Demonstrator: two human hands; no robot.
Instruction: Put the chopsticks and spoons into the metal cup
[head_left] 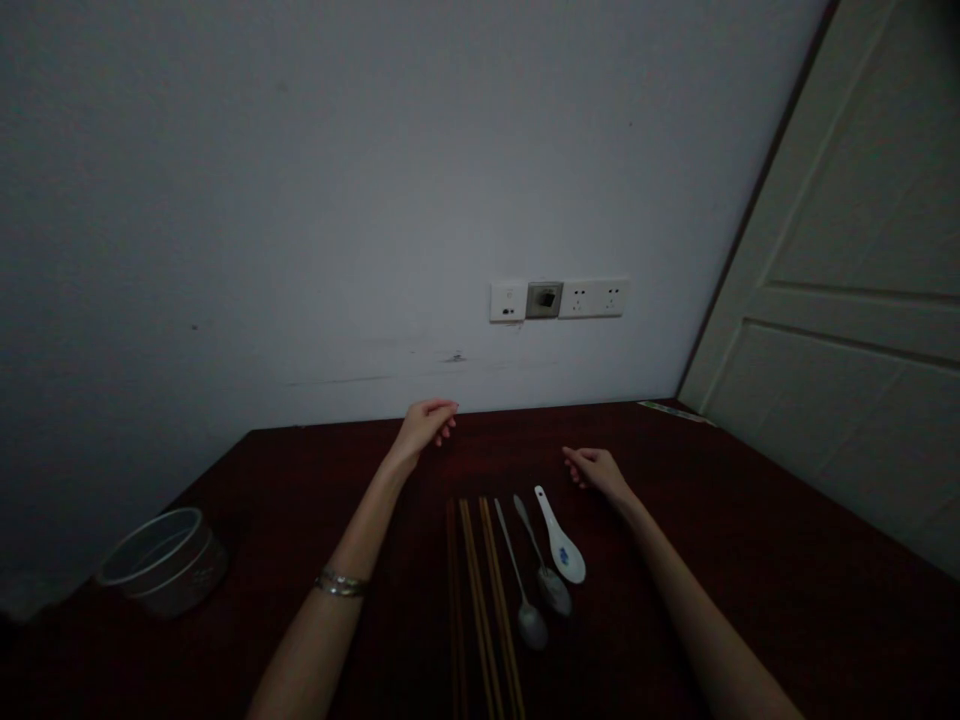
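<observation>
Lying at the bottom centre, chopsticks (478,600) run beside two metal spoons (532,627) and a white spoon (567,558); the tub (169,570) sits lower left. Farther up, the right hand (590,468), nearest the white spoon, and the left hand (429,422), beyond the chopsticks, both curl loosely. Sockets (592,298) sit right of centre.

So a dark reddish-brown table (360,620) is holding a row of utensils: chopsticks (480,600) are lying on the left, two metal spoons (531,580) are sitting beside them, and a white spoon (561,545) with a blue mark is resting rightmost. A clear round container (169,565) is standing near the left edge, a thin patterned strip (675,411) far right.
</observation>
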